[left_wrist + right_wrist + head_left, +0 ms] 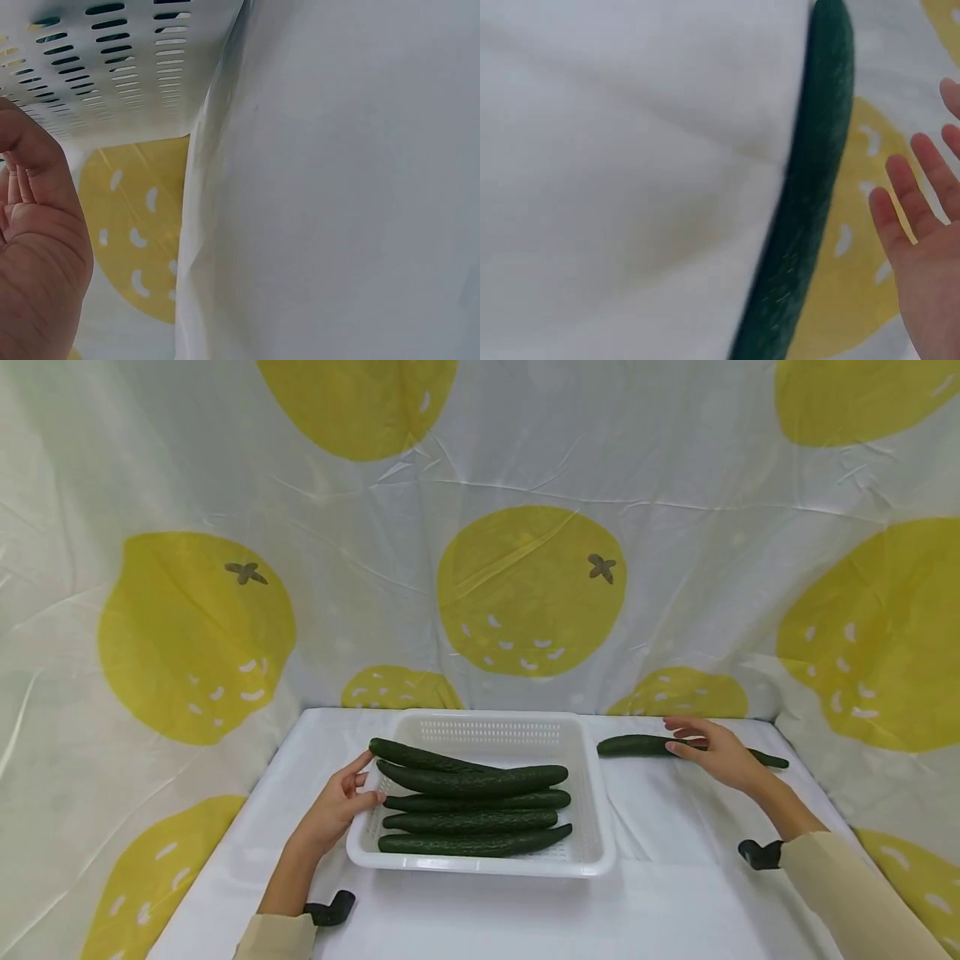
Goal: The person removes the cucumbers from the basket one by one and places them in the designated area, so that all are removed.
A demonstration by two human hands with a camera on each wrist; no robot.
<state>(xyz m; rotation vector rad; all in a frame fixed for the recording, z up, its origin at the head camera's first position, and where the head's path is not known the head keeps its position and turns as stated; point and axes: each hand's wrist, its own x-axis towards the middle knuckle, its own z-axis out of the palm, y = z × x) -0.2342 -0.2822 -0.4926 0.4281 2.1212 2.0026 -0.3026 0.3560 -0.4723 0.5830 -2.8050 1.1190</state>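
A white plastic basket [480, 862] holds several dark green cucumbers [472, 781] lying side by side, the farthest one slanting over its left rim. My left hand [333, 806] grips the basket's left edge, thumb on the rim and fingers along the outside; in the left wrist view, that hand [41, 232] has bent fingers beside the slotted wall [127, 60]. Right of the basket, another cucumber [633, 745] lies alone on the table. Over it hovers my right hand [716, 752]. The right wrist view shows this hand's fingers [907, 187] spread, apart from the cucumber [802, 187].
A white cloth covers the table [540, 914]. Behind and along both sides hangs a white curtain [360, 568] printed with yellow lemons [532, 593]; the lone cucumber lies near the table's back right part. Each wrist wears a black camera mount [759, 854].
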